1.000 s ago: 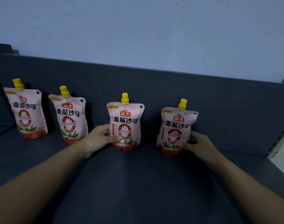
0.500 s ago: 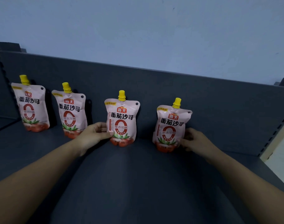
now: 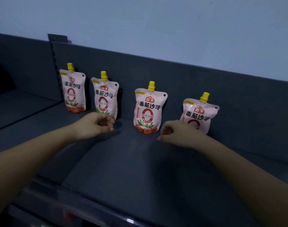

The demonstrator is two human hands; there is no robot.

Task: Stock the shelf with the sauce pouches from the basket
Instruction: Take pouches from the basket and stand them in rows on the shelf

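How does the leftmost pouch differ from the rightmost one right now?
The leftmost pouch stands fully in view beside the slotted upright; the rightmost pouch is partly hidden behind the right hand. The leftmost has a close neighbour; the rightmost stands more apart. Both are pink and stand upright.

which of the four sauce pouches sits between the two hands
The third pouch from the left: it alone stands in the gap between the left hand and the right hand, and neither hand covers its front.
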